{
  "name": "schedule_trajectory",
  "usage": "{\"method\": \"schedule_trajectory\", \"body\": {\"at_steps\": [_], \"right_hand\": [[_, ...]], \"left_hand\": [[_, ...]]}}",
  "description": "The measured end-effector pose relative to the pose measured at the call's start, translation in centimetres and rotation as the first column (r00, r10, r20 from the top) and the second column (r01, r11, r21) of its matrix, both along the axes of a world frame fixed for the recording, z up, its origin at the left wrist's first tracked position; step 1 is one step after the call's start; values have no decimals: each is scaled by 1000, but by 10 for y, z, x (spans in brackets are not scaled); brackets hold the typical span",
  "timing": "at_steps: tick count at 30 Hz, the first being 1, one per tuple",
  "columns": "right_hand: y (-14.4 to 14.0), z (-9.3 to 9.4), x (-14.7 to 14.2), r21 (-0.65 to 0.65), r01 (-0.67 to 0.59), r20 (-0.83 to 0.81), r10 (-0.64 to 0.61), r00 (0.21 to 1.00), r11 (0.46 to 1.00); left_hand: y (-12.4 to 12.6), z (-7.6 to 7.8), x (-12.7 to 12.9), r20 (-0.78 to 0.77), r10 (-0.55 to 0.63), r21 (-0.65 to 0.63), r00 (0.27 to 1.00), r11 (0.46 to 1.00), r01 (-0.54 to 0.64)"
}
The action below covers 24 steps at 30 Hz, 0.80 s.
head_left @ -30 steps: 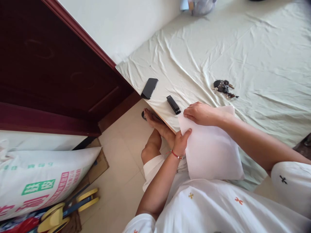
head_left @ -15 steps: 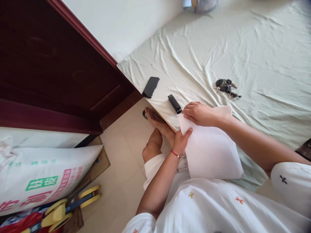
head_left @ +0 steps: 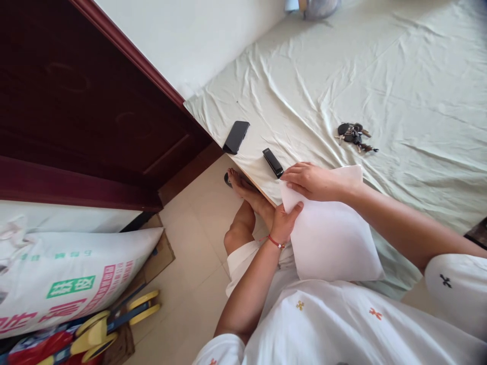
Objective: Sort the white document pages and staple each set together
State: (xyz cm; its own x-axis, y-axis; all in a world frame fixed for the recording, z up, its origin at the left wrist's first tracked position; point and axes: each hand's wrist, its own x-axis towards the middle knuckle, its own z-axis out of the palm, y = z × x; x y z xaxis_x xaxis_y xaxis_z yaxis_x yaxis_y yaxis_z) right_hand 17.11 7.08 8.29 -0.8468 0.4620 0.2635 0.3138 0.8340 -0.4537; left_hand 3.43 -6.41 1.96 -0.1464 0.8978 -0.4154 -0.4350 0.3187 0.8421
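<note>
The right hand (head_left: pixel 312 182) has edged nearer the stapler (head_left: pixel 272 161).

The white paper (head_left: pixel 335 243), plain on its visible face, was under the thumb of the left hand (head_left: pixel 283 224) at one edge, with a corner at the fingers of the right hand (head_left: pixel 310 182). The slim black stapler (head_left: pixel 273 162) lay just beyond the right fingertips, one end towards them; contact was unclear.
</note>
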Motion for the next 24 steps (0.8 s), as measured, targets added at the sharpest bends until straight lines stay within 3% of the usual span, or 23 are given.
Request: {"method": "schedule_trajectory", "body": {"at_steps": [5,24], "right_hand": [[-9,1,9,50,136,-223,-121,967,989],[-14,-5,12,79,133,-291,-105,951,988]], "left_hand": [[-1,1,-1,17,-1,24,1000,1000,1],[-4,-4,-1,5,-36,59,999,998,36]]}}
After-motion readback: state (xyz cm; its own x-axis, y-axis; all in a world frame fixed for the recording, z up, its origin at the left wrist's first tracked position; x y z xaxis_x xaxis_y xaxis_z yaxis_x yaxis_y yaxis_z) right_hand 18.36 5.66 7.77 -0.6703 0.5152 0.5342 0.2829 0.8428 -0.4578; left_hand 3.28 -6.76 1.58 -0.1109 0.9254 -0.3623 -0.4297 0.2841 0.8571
